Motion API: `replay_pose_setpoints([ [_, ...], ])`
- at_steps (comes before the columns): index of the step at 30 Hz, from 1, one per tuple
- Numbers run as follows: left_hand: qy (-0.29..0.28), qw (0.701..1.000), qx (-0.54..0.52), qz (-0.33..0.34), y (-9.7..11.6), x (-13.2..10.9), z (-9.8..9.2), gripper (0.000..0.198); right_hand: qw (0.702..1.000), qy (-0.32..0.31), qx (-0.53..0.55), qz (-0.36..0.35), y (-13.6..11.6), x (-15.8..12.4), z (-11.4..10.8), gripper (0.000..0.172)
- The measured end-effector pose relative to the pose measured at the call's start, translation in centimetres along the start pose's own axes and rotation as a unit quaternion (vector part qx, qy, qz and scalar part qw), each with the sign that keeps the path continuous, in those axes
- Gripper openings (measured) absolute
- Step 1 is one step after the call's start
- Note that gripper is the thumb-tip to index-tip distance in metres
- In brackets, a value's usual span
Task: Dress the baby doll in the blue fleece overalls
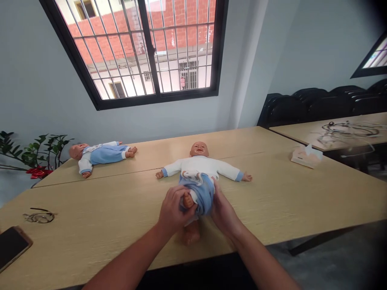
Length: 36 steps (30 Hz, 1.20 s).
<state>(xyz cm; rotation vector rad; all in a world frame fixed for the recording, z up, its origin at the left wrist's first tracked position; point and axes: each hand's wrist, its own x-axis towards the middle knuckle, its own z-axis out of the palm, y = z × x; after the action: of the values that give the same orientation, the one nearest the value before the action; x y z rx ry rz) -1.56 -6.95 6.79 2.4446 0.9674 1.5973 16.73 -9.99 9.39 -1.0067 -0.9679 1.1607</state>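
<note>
A baby doll point(198, 150) lies on its back on the table, arms spread, in a white long-sleeved top point(201, 166) with blue cuffs. Blue overalls point(205, 193) are bunched around its legs. One doll foot point(188, 200) pokes out of a white trouser cuff, while the other foot point(192, 234) hangs lower, bare and slightly blurred. My left hand point(173, 210) is closed around the overalls' cuff beside the upper foot. On the other side, my right hand point(223, 207) grips the bunched overalls, its fingers partly hidden behind the cloth.
A second doll point(104, 155) in blue and white lies at the back left, near a potted plant point(39, 151). Eyeglasses point(40, 216) and a phone point(13, 246) rest at the left. A tissue box point(306, 156) stands at the right; cables point(350, 129) lie on another table.
</note>
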Motion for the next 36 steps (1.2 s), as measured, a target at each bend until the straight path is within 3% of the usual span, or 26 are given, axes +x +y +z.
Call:
replay_pose_setpoints([
  [4, 0.015, 1.0, -0.002, -0.017, -0.2, 0.2, -0.5, 0.036, 0.998, -0.047, -0.02, 0.029, -1.0, -0.2, -1.9, 0.073],
  [8, 0.034, 0.998, -0.036, -0.027, -0.1, 0.4, -0.9, 0.03, 0.999, 0.028, -0.023, 0.01, -1.6, 2.3, -4.4, 0.03],
  [11, 0.047, 0.998, -0.029, -0.04, -0.2, 0.6, -1.1, 0.028, 0.994, 0.082, 0.072, 0.004, -2.1, 5.6, -6.3, 0.029],
  [14, 0.052, 0.997, -0.022, -0.057, -0.4, 0.8, -1.2, 0.028, 0.991, 0.078, 0.105, 0.014, -2.8, 7.9, -7.2, 0.027],
  [16, 0.056, 0.995, -0.025, -0.077, -0.7, 0.8, -1.2, 0.028, 0.995, 0.027, 0.081, 0.041, -3.1, 7.8, -7.2, 0.021],
  [20, 0.059, 0.988, -0.045, -0.137, -1.3, 0.8, -1.0, 0.025, 0.984, -0.156, -0.06, 0.064, -2.8, 5.3, -6.7, 0.043],
  [22, 0.062, 0.984, -0.059, -0.155, -1.5, 0.8, -0.9, 0.024, 0.979, -0.169, -0.11, 0.028, -2.7, 5.2, -7.0, 0.052],
  [24, 0.074, 0.984, -0.058, -0.152, -1.6, 0.7, -0.8, 0.022, 0.981, -0.108, -0.16, -0.007, -2.9, 6.9, -7.6, 0.045],
  [27, 0.089, 0.989, -0.036, -0.112, -1.5, 0.6, -0.6, 0.02, 0.964, 0.03, -0.26, -0.046, -3.2, 11.5, -8.5, 0.026],
  [29, 0.086, 0.991, -0.037, -0.091, -1.5, 0.6, -0.5, 0.019, 0.954, 0.072, -0.287, -0.054, -3.3, 14.1, -8.6, 0.019],
  [31, 0.079, 0.991, -0.058, -0.088, -1.5, 0.7, -0.5, 0.02, 0.948, 0.096, -0.297, -0.06, -3.0, 14.9, -8.0, 0.024],
  [33, 0.077, 0.989, -0.082, -0.094, -1.3, 0.7, -0.5, 0.022, 0.937, 0.153, -0.303, -0.078, -2.1, 13.5, -7.0, 0.042],
  [36, 0.064, 0.99, -0.095, -0.078, -0.3, 0.6, -0.3, 0.032, 0.935, 0.231, -0.243, -0.116, -0.4, 7.4, -5.0, 0.064],
])
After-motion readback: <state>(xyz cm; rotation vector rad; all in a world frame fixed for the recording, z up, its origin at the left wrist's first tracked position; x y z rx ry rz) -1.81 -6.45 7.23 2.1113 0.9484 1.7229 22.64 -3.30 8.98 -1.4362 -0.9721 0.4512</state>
